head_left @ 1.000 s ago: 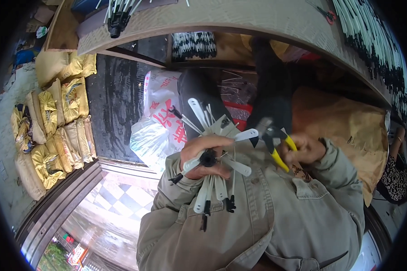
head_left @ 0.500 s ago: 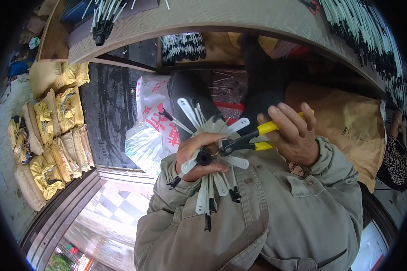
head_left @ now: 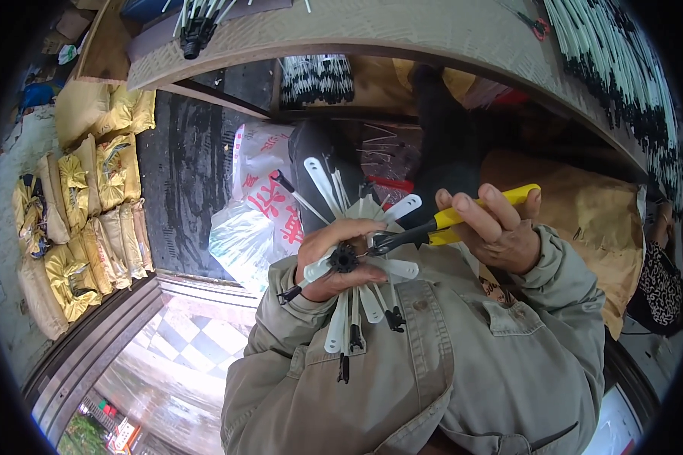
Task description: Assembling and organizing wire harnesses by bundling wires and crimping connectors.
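Note:
My left hand is closed around a frame that looks like an umbrella frame. White flat strips with holes and thin rods with black ends spread out from its round black hub. With my right hand I grip pliers that have dark jaws and yellow handles, the fingers lying over the handles. The jaws are beside the hub, at a thin wire close to my left fingers. Whether the jaws bite on the wire is too small to tell.
A workbench crosses the top, with white rods heaped at its right, scissors and another rib bundle. Below are a printed plastic bag and brown paper. Wrapped packages are stacked left. Another person is at far right.
The pliers' handles have come closer together as my right hand closed. The jaws remain by the hub. My left hand still holds the frame, and the whole view has shifted slightly.

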### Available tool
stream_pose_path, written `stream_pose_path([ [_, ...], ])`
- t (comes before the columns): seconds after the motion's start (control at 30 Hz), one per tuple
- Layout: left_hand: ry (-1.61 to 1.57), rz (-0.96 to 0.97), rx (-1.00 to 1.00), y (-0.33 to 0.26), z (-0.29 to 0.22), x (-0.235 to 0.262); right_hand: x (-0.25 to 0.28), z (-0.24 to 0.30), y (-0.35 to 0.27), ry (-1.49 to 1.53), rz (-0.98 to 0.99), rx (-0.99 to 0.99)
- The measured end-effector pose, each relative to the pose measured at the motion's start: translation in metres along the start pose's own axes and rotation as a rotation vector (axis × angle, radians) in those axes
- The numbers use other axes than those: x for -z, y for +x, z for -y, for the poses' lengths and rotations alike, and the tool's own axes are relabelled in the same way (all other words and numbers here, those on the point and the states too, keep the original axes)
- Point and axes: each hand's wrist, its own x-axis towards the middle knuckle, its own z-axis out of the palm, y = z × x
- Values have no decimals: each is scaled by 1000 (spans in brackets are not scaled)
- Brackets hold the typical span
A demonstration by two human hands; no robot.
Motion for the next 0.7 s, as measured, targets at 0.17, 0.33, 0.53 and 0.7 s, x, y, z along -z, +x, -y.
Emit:
stream_pose_path([
  [0.17, 99, -68, -77, 6, -3, -10, 6, -7, 10, -104, -42, 32],
  [0.33, 182, 13, -54, 3, -6, -11, 6, -9, 25, -19, 13, 19],
  [0.53, 113, -22, -21, 3, -7, -9, 2, 5, 13, -6, -2, -18],
  [0.7, 92, -34, 25, 1, -9, -8, 2, 0, 27, -44, -126, -15],
])
